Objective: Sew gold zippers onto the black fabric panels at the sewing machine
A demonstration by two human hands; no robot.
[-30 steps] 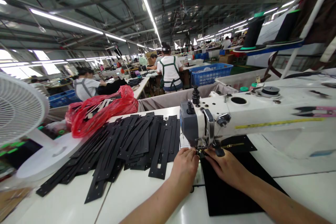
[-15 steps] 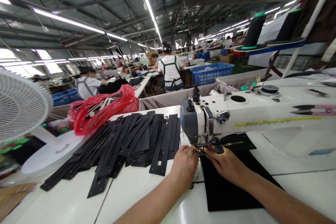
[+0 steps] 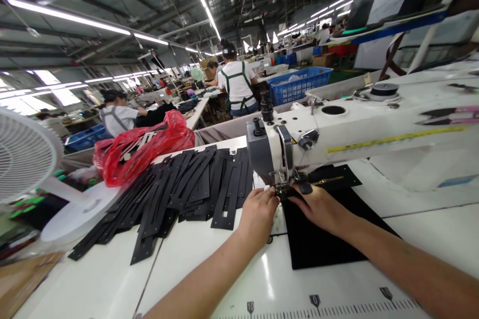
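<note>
Black fabric (image 3: pixel 318 239): flat on the white table (image 3: pixel 194 269), running under both hands and up beneath the needle of the sewing machine (image 3: pixel 337 134).
Left hand (image 3: pixel 258 212): palm down at the fabric's left edge, fingers curled toward the presser foot; whether they pinch anything cannot be told.
Right hand (image 3: pixel 318 207): laid flat on the fabric just right of the left hand, fingertips touching the cloth by the presser foot, holding nothing.
Black strips (image 3: pixel 179 189): slotted pieces fanned in a pile left of the left hand, near it but apart.
Red bag (image 3: pixel 145 152): behind the strips, farther left.
Fan (image 3: pixel 26 154): white, well left of the hands.
People: seated and standing at benches far behind the machine.
</note>
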